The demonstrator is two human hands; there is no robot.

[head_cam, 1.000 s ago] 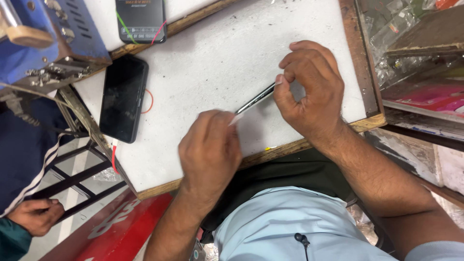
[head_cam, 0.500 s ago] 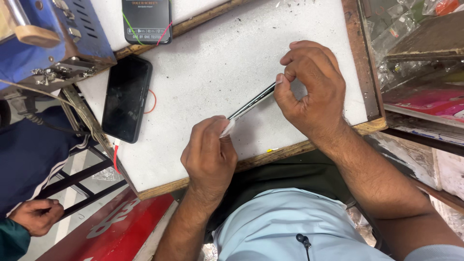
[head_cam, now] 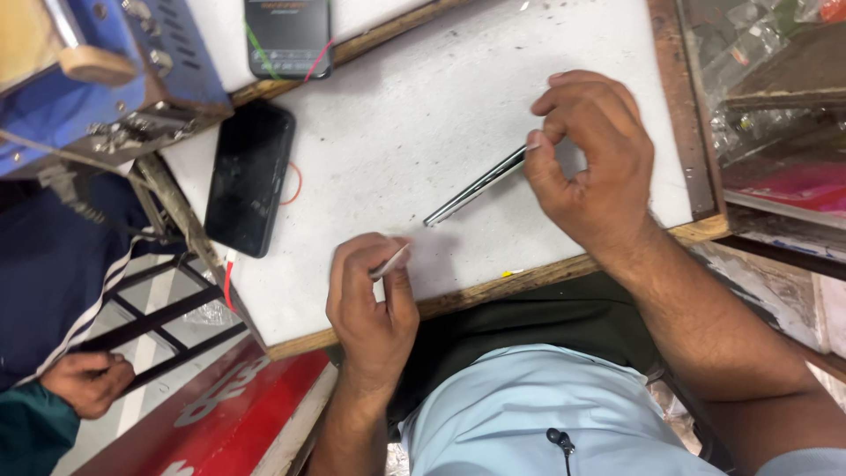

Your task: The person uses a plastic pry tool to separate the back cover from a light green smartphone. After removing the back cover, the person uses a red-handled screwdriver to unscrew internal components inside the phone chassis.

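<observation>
Right hand [head_cam: 592, 163]: fingers curled, grip pinching the upper end of a thin phone [head_cam: 474, 187] held edge-on over the white worktop [head_cam: 423, 115]. Phone's long axis runs from 2 o'clock down to 8 o'clock, lower end free. Left hand [head_cam: 370, 300] at 7 o'clock of the phone, grip closed on a small pale flat piece [head_cam: 390, 261], mostly hidden by fingers; kind unclear. Wrists bent inward.

White wood-edged worktable [head_cam: 423, 97], cluttered surroundings
</observation>
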